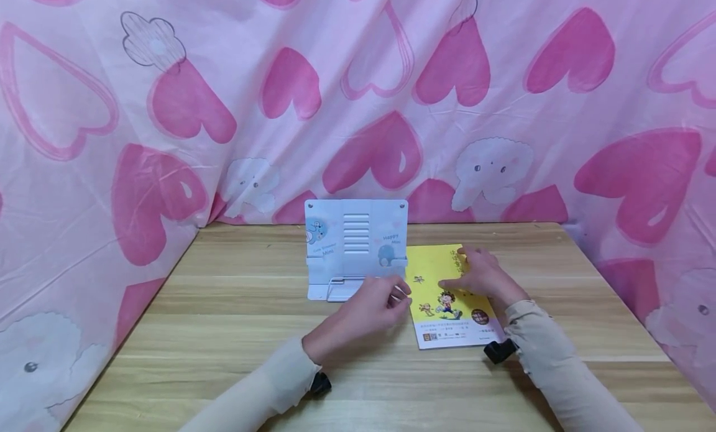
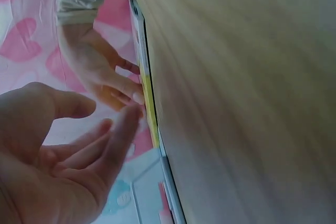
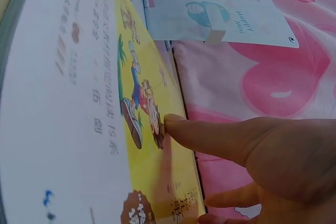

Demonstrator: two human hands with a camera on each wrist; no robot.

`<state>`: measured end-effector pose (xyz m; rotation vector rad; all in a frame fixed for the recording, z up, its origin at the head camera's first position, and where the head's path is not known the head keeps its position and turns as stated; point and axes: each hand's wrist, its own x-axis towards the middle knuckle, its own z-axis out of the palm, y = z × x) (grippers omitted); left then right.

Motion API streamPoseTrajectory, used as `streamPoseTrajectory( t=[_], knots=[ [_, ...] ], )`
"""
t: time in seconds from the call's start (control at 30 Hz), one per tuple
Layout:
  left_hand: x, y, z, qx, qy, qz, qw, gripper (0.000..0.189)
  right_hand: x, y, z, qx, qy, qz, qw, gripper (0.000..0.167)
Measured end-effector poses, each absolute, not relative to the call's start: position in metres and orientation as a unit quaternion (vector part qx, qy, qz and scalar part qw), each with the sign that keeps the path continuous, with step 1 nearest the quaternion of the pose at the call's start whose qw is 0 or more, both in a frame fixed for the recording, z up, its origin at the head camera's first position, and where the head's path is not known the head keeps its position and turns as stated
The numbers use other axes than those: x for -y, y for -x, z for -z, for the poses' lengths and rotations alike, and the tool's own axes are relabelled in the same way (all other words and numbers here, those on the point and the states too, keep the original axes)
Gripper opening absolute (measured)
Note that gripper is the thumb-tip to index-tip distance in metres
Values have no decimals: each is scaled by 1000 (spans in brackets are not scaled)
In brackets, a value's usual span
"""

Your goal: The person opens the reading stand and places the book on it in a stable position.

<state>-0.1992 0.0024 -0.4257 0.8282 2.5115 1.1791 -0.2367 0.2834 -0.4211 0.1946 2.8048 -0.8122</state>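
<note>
A yellow and white book (image 1: 442, 314) with cartoon figures on its cover lies flat on the wooden table. My right hand (image 1: 485, 275) is over its upper right part. In the right wrist view the thumb (image 3: 210, 136) touches the cover, while the other fingers reach the book's far edge. My left hand (image 1: 370, 307) is at the book's left edge, thumb and fingers apart with nothing between them; whether a fingertip touches the book I cannot tell. Just behind the left hand, a pale blue book stand (image 1: 327, 270) stands upright, its wire front partly hidden.
The wooden table (image 1: 235, 332) runs back to a pink curtain (image 1: 268, 140) with hearts, which also hangs along both sides. Dark camera mounts (image 1: 500, 351) are strapped at both wrists, the right one close to the book's lower right corner.
</note>
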Motion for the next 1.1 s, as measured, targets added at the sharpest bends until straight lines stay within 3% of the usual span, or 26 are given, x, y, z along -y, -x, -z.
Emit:
streamPoseTrajectory(
  t=[0.23, 0.53, 1.1],
  knots=[
    [-7, 193, 427, -876, -273, -364, 162, 31, -288, 235, 422, -948, -65, 290, 116, 121],
    [-10, 186, 428, -843, -264, -423, 202, 38, -292, 232, 425, -926, -72, 346, 133, 112],
    [-14, 181, 432, -745, -144, -615, 212, 45, -301, 234, 421, -928, -96, 314, 175, 94]
  ],
)
